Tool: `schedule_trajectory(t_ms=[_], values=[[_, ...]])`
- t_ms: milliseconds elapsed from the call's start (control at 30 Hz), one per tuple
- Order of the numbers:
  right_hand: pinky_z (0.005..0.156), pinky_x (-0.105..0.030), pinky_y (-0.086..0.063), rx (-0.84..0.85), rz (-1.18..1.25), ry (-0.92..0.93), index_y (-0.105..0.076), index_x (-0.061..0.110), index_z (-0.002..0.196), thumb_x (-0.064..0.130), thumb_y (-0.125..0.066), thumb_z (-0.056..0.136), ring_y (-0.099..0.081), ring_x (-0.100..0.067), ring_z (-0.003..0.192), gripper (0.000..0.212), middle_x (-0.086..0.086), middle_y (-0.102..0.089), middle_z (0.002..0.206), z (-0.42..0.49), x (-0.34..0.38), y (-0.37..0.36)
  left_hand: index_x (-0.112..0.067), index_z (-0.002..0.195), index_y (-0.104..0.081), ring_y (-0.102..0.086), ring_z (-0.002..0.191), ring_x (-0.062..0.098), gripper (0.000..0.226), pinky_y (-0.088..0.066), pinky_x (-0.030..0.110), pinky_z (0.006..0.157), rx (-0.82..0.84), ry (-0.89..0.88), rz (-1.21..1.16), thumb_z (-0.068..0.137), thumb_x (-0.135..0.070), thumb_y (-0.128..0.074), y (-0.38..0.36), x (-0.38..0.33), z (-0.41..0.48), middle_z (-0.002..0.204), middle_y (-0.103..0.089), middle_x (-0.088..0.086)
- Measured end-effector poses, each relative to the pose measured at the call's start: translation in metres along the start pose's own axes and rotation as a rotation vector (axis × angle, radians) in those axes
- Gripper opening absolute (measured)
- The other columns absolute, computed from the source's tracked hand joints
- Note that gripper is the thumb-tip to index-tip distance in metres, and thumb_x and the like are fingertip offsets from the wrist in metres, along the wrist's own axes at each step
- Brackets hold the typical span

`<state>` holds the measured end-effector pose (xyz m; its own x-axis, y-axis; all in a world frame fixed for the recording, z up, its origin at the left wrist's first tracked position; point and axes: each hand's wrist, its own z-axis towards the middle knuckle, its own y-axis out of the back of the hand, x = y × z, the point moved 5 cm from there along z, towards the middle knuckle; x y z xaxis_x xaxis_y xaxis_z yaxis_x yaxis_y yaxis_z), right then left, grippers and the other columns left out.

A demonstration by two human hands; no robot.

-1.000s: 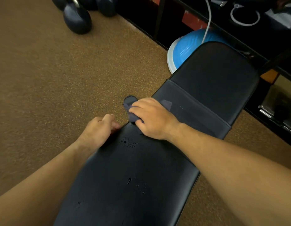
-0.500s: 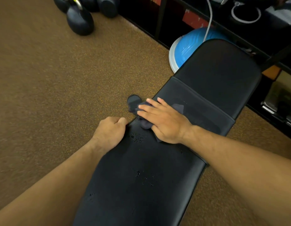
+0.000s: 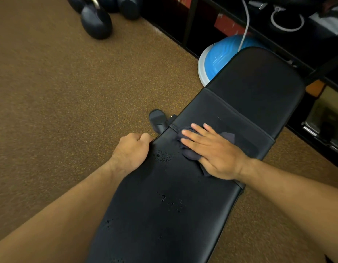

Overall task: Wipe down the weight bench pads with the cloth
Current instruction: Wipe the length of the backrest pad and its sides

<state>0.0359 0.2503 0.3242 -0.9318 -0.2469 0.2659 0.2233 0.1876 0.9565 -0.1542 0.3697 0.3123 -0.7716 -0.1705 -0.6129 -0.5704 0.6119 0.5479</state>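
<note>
Stretching away from the camera, the black bench pad (image 3: 164,215) carries scattered water drops (image 3: 163,157). At its left edge the left hand (image 3: 131,151) is curled into a fist, gripping the rim. Just beyond, the right hand (image 3: 211,150) lies flat with fingers spread, pressing the dark cloth (image 3: 190,153) onto the pad near the seam. Farther off, a blue balance ball (image 3: 217,57) and kettlebells (image 3: 96,18) sit on the brown floor (image 3: 60,82).

1. Left hand (image 3: 131,150): bare, no glove, ring or watch visible.
2. Right hand (image 3: 213,150): bare, no glove or ring; wrist without band.
3. Left forearm (image 3: 69,205): bare, no sleeve in view.
4. Right forearm (image 3: 297,190): bare, no sleeve in view.
</note>
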Motion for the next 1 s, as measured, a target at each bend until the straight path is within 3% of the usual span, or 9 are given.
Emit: schedule_trajectory(t_ms=[233,400,567,867,1000], values=[[0.119,-0.046,-0.010,-0.023,-0.016,0.019,-0.049,0.008,0.141,0.019,-0.044,0.092,-0.027,-0.031,0.145,0.050,-0.009,-0.045,0.149,0.074,0.024,-0.005,-0.015,0.096,-0.073,-0.057,0.101,0.029,0.053,-0.043,0.043,0.095,-0.026,0.012,-0.118,0.072,-0.047,-0.037,0.001,-0.004,-0.006,0.108,-0.067,0.009],[0.120,-0.044,-0.011,-0.062,-0.002,-0.001,-0.044,0.011,0.145,0.023,-0.039,0.096,-0.021,-0.027,0.147,0.050,-0.007,-0.036,0.155,0.012,0.015,-0.007,-0.013,0.102,-0.072,-0.054,0.099,0.026,0.043,-0.040,0.036,0.087,-0.046,-0.040,-0.031,0.091,-0.037,-0.037,-0.002,-0.005,-0.006,0.108,-0.064,0.008],[0.119,-0.047,-0.008,-0.046,-0.002,-0.045,-0.040,0.012,0.147,0.021,-0.039,0.096,-0.013,-0.025,0.149,0.052,-0.004,-0.029,0.157,-0.042,0.011,-0.012,-0.011,0.101,-0.070,-0.055,0.094,0.025,0.042,-0.042,0.036,0.084,-0.042,-0.074,0.033,0.096,-0.033,-0.035,-0.004,-0.005,-0.007,0.104,-0.064,0.009],[0.120,-0.049,-0.005,-0.043,-0.019,-0.113,-0.038,0.013,0.148,0.024,-0.035,0.097,-0.013,-0.028,0.149,0.052,-0.003,-0.030,0.158,0.050,0.024,-0.006,-0.005,0.099,-0.068,-0.056,0.095,0.031,0.041,-0.045,0.040,0.087,-0.077,-0.094,0.071,0.096,-0.031,-0.036,-0.003,-0.007,-0.007,0.103,-0.065,0.014],[0.121,-0.047,-0.004,-0.046,-0.013,-0.114,-0.038,0.015,0.149,0.027,-0.030,0.098,-0.011,-0.025,0.149,0.053,-0.002,-0.028,0.159,0.031,0.025,-0.011,-0.007,0.107,-0.069,-0.052,0.093,0.026,0.042,-0.038,0.033,0.081,-0.082,-0.108,0.065,0.096,-0.028,-0.035,-0.002,-0.006,-0.009,0.105,-0.062,0.010]])
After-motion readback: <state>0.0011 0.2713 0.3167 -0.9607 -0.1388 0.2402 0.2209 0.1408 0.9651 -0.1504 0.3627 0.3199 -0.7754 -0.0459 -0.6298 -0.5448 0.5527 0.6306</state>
